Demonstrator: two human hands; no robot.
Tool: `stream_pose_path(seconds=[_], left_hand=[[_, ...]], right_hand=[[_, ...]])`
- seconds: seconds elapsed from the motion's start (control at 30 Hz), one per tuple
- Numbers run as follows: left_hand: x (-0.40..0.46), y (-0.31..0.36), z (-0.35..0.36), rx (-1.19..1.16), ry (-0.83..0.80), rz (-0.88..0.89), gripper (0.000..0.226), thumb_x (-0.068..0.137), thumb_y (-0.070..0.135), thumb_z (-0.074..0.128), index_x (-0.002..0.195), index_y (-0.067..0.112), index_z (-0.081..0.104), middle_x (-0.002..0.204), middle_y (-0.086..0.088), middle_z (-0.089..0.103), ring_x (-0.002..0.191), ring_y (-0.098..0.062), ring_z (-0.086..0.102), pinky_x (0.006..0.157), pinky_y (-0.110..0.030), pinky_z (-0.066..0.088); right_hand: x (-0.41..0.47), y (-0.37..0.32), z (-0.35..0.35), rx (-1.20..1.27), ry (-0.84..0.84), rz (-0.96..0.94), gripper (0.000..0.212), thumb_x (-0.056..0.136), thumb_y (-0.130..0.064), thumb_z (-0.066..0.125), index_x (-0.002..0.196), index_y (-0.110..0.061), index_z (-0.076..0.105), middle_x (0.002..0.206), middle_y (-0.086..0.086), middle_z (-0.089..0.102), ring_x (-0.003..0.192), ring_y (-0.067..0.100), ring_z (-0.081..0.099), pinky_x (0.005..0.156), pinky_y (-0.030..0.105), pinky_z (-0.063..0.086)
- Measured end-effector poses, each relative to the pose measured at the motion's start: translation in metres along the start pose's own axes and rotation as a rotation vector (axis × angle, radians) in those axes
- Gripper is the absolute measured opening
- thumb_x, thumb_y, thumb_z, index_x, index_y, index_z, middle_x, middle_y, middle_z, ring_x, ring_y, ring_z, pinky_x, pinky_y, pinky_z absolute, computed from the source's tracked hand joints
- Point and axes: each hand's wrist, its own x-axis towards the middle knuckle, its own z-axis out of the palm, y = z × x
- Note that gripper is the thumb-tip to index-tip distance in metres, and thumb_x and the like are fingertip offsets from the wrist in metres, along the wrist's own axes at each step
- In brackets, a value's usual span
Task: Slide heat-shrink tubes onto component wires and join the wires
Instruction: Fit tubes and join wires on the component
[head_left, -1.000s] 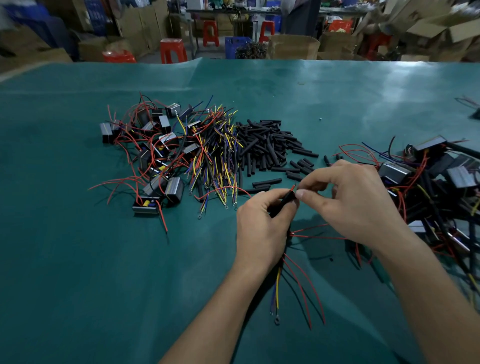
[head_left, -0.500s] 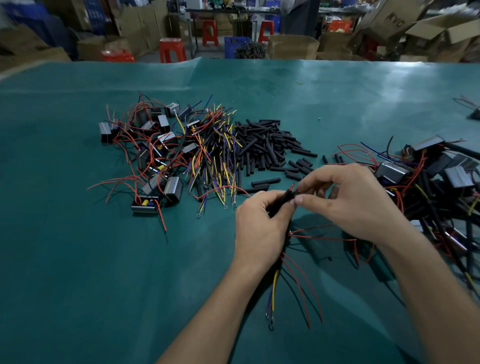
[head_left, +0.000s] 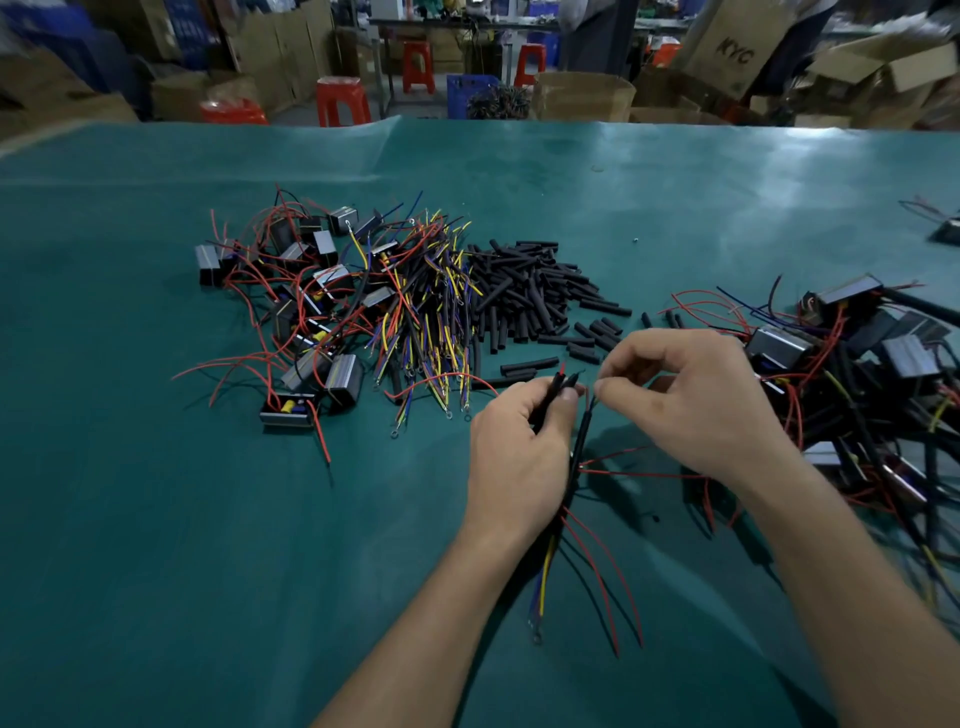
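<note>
Your left hand (head_left: 519, 441) grips the sleeved wire bundle (head_left: 558, 395) upright, ends exposed for joining. Right hand (head_left: 696, 400) fingers pinch narrow at a wire tip (head_left: 592, 402) (too fine to confirm).

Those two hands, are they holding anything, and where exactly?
The left hand grips a bundle of black-sleeved wires near its top end. The right hand pinches with thumb and forefinger close by; what it pinches is too small to tell.
</note>
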Motion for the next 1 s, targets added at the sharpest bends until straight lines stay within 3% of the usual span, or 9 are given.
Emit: stream_pose_path(seconds=[0.1,0.17,0.3,0.37,0.57,0.67,1.0], left_hand=[[0.000,0.000,0.000,-0.005,-0.012,0.035,0.025,0.092,0.026,0.056,0.102,0.017,0.077,0.091,0.007,0.076,0.087,-0.013,0.068,0.086,-0.040,0.055],[0.000,-0.001,-0.001,-0.018,-0.002,0.067,0.024,0.093,0.019,0.058,0.108,0.022,0.076,0.094,0.012,0.076,0.091,-0.009,0.070,0.088,-0.034,0.055],[0.001,-0.003,0.000,-0.002,0.018,0.096,0.022,0.094,0.012,0.061,0.106,0.025,0.073,0.066,0.015,0.062,0.057,-0.002,0.055,0.058,-0.014,0.044],[0.001,-0.003,0.000,-0.005,0.022,0.088,0.019,0.095,0.011,0.061,0.103,0.025,0.071,0.059,0.013,0.055,0.048,-0.003,0.047,0.051,-0.010,0.038],[0.002,-0.004,0.001,0.048,0.028,0.079,0.016,0.094,0.015,0.064,0.102,0.027,0.070,0.061,-0.001,0.057,0.054,-0.008,0.043,0.055,-0.028,0.039],[0.003,-0.006,0.001,0.073,0.026,0.070,0.017,0.093,0.015,0.063,0.103,0.027,0.070,0.057,0.008,0.051,0.052,-0.010,0.042,0.054,-0.026,0.036],[0.003,-0.006,0.001,0.068,0.016,0.075,0.015,0.089,0.021,0.071,0.100,0.032,0.068,0.056,0.009,0.051,0.052,-0.010,0.043,0.054,-0.028,0.040]], right_hand=[[0.000,-0.002,0.000,-0.014,0.085,-0.110,0.012,0.077,-0.014,0.079,0.071,-0.023,0.075,0.066,-0.011,0.068,0.066,0.008,0.065,0.061,0.020,0.050],[0.000,-0.002,0.001,-0.039,0.108,-0.170,0.003,0.076,-0.018,0.077,0.074,-0.021,0.077,0.071,-0.012,0.070,0.068,0.009,0.067,0.063,0.028,0.053],[-0.001,-0.001,0.008,-0.054,0.110,-0.217,0.005,0.076,-0.014,0.078,0.077,-0.019,0.078,0.072,-0.010,0.070,0.067,0.008,0.067,0.062,0.035,0.055],[-0.001,0.000,0.011,-0.048,0.104,-0.212,0.008,0.077,-0.013,0.079,0.079,-0.020,0.078,0.070,-0.011,0.070,0.065,0.007,0.067,0.061,0.035,0.055],[-0.001,0.002,0.013,-0.099,0.122,-0.259,0.005,0.081,-0.011,0.078,0.083,-0.015,0.078,0.086,-0.003,0.070,0.077,0.016,0.068,0.063,0.038,0.058],[-0.001,-0.001,0.012,-0.164,0.107,-0.295,0.004,0.081,-0.016,0.073,0.081,-0.015,0.076,0.077,-0.002,0.072,0.072,0.018,0.067,0.064,0.040,0.057],[-0.003,-0.005,0.010,-0.084,0.120,-0.159,0.008,0.075,-0.014,0.077,0.075,-0.022,0.074,0.062,-0.009,0.066,0.059,0.010,0.064,0.059,0.033,0.053]])
